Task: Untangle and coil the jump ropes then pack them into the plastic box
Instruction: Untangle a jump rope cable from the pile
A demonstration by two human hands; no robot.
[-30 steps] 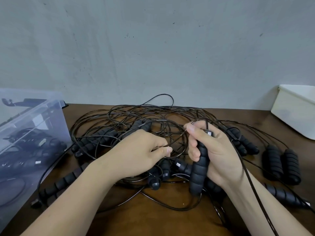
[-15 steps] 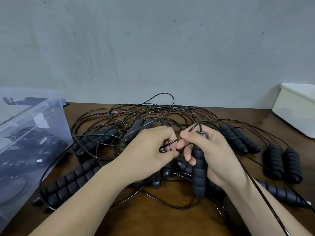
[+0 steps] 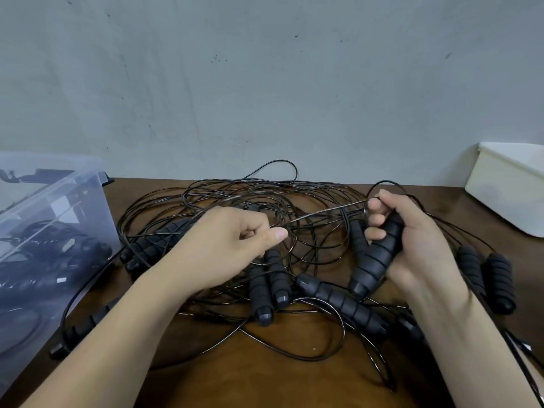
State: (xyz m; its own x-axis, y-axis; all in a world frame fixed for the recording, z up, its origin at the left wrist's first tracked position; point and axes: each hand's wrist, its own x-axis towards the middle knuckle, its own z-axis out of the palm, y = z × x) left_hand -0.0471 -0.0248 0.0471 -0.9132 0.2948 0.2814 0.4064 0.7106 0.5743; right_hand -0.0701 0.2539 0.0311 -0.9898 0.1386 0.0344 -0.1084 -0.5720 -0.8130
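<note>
Right hand (image 3: 412, 242): grip clamped round black ribbed foam handle (image 3: 379, 254), cord end uppermost. Left hand (image 3: 223, 248): grip pinches thin black cord (image 3: 323, 212). Cord taut, near-level, running from handle top leftward to pinch, above black rope tangle (image 3: 235, 195) on brown wooden table (image 3: 294, 384). Translucent plastic box (image 3: 73, 207) far left, nearer left hand.

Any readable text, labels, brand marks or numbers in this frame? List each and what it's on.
No legible text anywhere.
Pale tags on the ropes inside the plastic box: too small and blurred to read.
White tag near the right edge of the table: unreadable.
The handle gripped by the right hand, the cord pinched by the left hand, the white bin: no markings visible.
</note>
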